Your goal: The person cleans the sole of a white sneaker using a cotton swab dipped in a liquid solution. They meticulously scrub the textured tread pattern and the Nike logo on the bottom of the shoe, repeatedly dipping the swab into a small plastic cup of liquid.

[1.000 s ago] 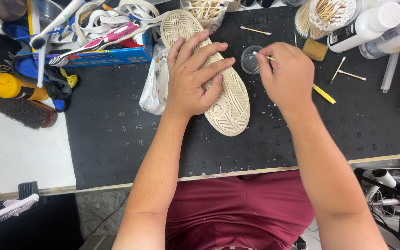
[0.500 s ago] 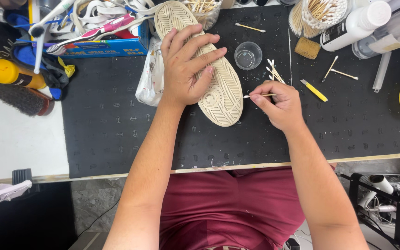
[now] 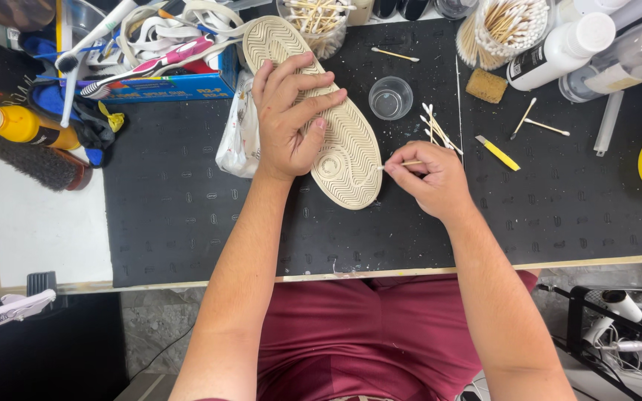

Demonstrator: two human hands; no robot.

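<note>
Shoe [image 3: 351, 160] lay sole-up at upper centre of the frame on my mat [image 3: 172, 215]; left hand [image 3: 287, 119] pressed it flat, fingers spread, right hand [image 3: 429, 178] pinched a swab [image 3: 399, 165] against its edge.

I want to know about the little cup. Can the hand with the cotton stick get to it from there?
Probably yes. The right hand holds a cotton swab at the shoe sole, and the clear cup stands just beyond it on the mat. Only loose swabs lie beside the path.
</note>
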